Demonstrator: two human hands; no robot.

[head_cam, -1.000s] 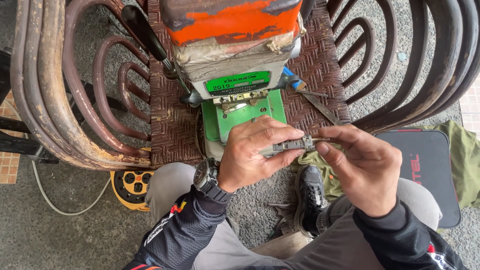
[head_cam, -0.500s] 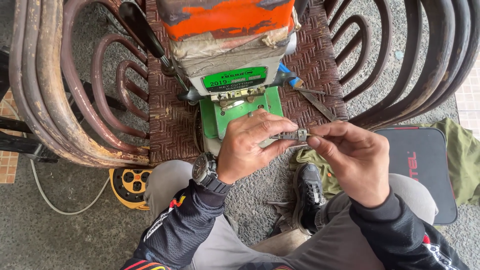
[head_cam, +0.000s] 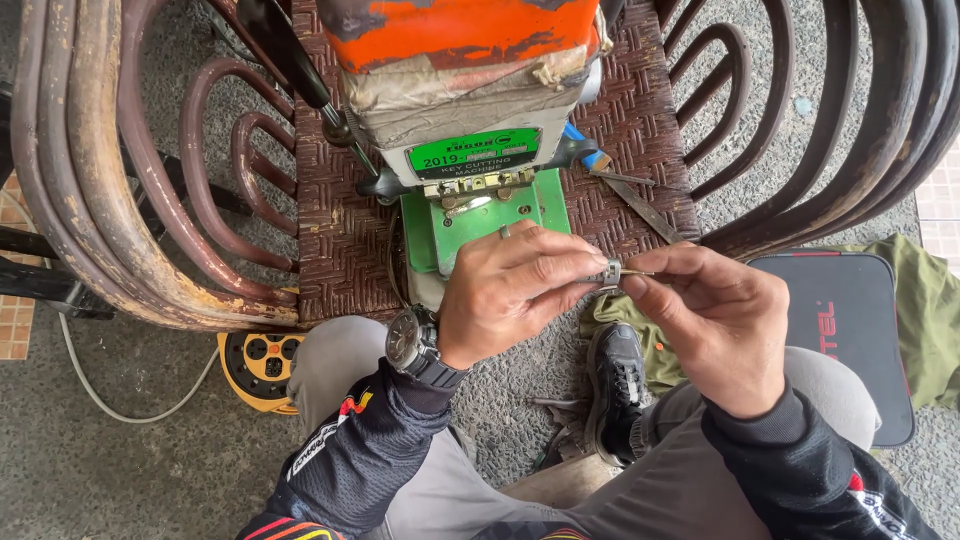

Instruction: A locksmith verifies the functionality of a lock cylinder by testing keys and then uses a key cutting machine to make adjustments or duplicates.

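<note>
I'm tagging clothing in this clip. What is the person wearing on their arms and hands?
Both hands are bare, left hand, right hand. Dark long sleeves with red, yellow and white printed patches reach the wrists. A dark round-faced wristwatch sits on the left wrist.

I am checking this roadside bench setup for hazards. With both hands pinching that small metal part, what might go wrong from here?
1. The small metal part is held only by fingertips of the left hand and right hand, over rough gravel ground; if dropped, it may be hard to find.
2. The green-based machine stands on a woven chair seat, which may be an unsteady base.
</note>
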